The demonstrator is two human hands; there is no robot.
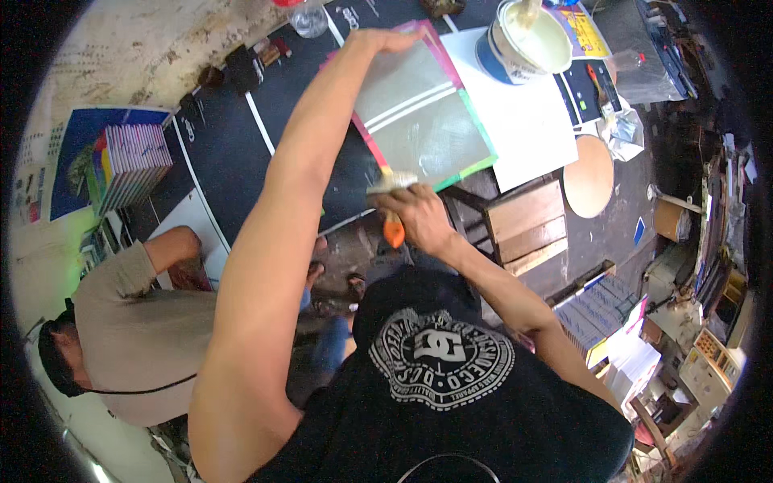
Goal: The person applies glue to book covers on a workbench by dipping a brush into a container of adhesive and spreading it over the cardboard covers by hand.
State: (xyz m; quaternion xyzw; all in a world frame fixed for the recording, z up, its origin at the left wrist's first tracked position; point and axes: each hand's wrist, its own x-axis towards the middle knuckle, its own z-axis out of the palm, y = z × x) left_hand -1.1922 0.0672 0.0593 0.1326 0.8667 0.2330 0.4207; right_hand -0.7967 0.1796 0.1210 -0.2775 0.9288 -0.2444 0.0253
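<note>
A flat brush (394,231) with an orange handle is gripped in my right hand (424,216). Its pale bristles touch the near edge of a grey sheet (427,133). Pink, yellow and green strips border this sheet, and two white bands cross its middle. The grey surface looks wet and streaky. My left hand (392,39) reaches across to the far edge of the sheet and rests there, its fingers stretched out; the fingertips show only in part. Right of the sheet, a white and blue bucket (493,58) holds a whitish paste with a brush standing in it.
White paper (531,129) lies under the bucket. A round wooden board (589,177) and a wooden block (527,225) are to the right. Stacked books (133,165) stand far left. Another person (149,322) bends at the dark table on my left.
</note>
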